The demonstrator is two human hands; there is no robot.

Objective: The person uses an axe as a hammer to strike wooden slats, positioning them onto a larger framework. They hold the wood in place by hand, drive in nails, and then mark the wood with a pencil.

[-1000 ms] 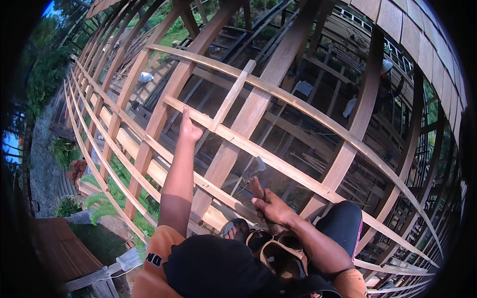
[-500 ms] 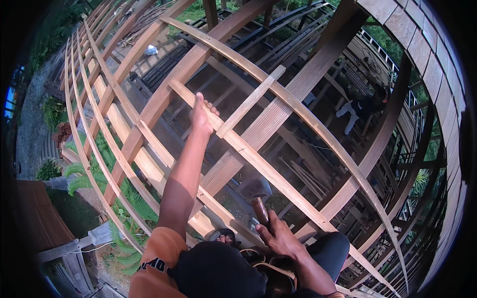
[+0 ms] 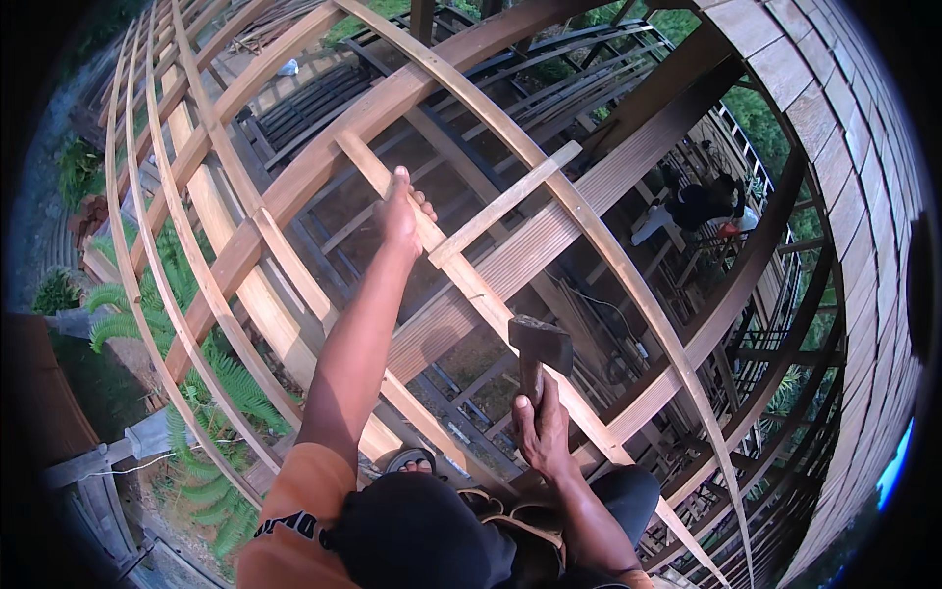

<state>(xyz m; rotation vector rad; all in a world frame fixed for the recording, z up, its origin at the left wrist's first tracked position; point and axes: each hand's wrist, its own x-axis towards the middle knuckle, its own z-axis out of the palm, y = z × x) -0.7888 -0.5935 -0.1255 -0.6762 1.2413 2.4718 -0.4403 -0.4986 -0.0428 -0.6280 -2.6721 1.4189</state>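
Note:
My left hand [image 3: 401, 218] is closed around a long pale wooden batten [image 3: 496, 312] near its far end. The batten slopes across dark rafters toward the lower right. What looks like a thin nail [image 3: 476, 294] stands on it, over a grooved rafter [image 3: 549, 236]. A short wooden strip [image 3: 510, 201] lies between this batten and the neighbouring curved batten [image 3: 613, 250], its near end against the gripped batten. In my right hand [image 3: 543, 432] is a hatchet [image 3: 541, 346] held by its short handle, head upward, in front of the batten in this view.
Wooden shingles [image 3: 854, 147] cover the roof on the right. More battens [image 3: 211, 285] run along the left above green ferns [image 3: 211, 481]. Open gaps between rafters look down to stacked timber and a person [image 3: 702, 206] below. My sandalled foot [image 3: 412, 461] rests near the lower battens.
My right hand has raised the hatchet, bringing its head up in front of the batten. My left hand keeps its hold on the batten. The view has shifted slightly.

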